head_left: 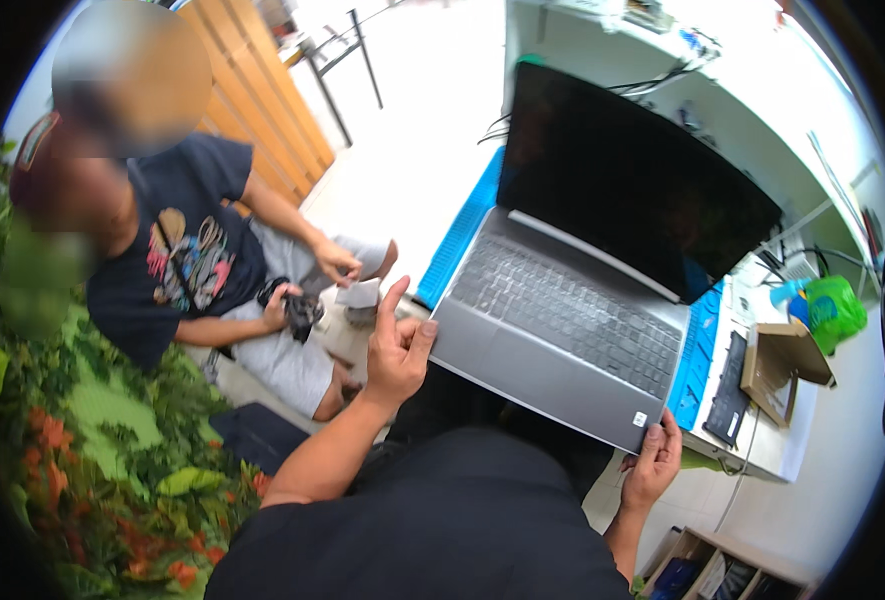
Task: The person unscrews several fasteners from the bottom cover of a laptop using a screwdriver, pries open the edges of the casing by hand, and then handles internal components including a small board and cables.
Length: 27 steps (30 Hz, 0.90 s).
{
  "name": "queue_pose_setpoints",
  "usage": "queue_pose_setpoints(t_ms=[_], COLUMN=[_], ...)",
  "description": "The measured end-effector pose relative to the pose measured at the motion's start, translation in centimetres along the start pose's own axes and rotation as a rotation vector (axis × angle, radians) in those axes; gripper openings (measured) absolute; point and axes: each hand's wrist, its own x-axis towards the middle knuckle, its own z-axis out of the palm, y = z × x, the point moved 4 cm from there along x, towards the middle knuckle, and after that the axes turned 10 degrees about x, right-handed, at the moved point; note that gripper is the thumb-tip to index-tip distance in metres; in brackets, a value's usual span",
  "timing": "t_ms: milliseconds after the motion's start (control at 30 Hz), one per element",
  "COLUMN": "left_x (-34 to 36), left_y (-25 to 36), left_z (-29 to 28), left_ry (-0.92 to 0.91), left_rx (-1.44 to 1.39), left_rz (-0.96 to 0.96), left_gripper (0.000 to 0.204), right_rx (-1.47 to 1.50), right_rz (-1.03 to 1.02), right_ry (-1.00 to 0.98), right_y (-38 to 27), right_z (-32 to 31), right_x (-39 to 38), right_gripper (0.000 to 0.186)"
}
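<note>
A grey laptop (562, 325) stands unfolded before me, its screen (622, 180) dark. Its rear part is over a blue mat (462, 235) on the white desk, and the front edge juts toward my body. My right hand (654, 460) grips the front right corner, thumb on top and fingers partly hidden below. At the front left corner is my left hand (397, 360); its index finger points up, apart from the thumb, which is close to the laptop's edge. Whether the thumb touches the edge I cannot tell; its other fingers are partly hidden.
To the left sits a person (192, 240) holding a dark bundle (304, 315). Right of the laptop lie a black laptop battery (727, 390), an open cardboard box (772, 365) and a green bag (834, 312). Cables (662, 82) run behind the screen. Leafy plants (142, 470) fill the lower left.
</note>
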Motion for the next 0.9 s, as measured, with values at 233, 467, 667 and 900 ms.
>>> queue_pose_setpoints(t_ms=[233,467,667,900], left_x=[-5.7,-6.4,-0.5,2.3], left_y=[-6.0,-10.1,-10.3,-6.8], left_z=[-5.7,-9.9,-11.6,-12.3], left_ry=[0.259,0.305,-0.084,-0.109], left_rx=[0.021,-0.833,-1.399,-1.439], left_rz=[-0.119,-0.354,-0.258,-0.239], left_gripper=[0.030,0.085,0.098,0.076], right_rx=[-0.082,-0.002,-0.211,-0.220], right_rz=[-0.136,-0.365,-0.487,-0.533], right_ry=[0.021,0.042,-0.032,-0.100], right_y=[-0.9,-3.1,-4.3,-8.9], right_z=[-3.5,-3.8,-1.6,-1.4], right_x=[-0.6,-0.3,-0.3,-0.3], right_gripper=[0.038,0.035,0.027,0.018])
